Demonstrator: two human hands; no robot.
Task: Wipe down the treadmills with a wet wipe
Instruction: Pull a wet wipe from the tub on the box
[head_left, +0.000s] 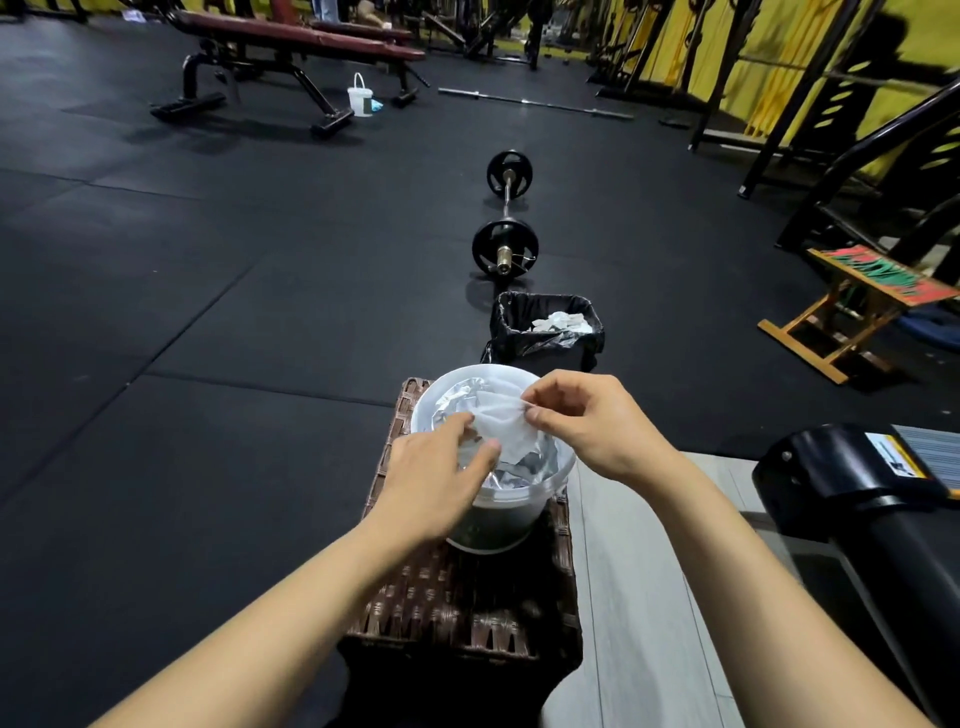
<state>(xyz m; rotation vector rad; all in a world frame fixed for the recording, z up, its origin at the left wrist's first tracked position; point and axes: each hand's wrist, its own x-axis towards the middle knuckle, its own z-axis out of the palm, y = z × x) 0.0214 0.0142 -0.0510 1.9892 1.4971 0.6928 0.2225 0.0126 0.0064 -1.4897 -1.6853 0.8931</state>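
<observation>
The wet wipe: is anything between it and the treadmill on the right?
Nothing visible blocks it. Both hands, left hand and right hand, pinch the wet wipe above the tub; the treadmill lies to the right, with only open space between.

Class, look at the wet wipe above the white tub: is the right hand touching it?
Touching. The head view shows the right hand pinching the wet wipe at its upper corner between thumb and forefinger, above the white tub.
</observation>
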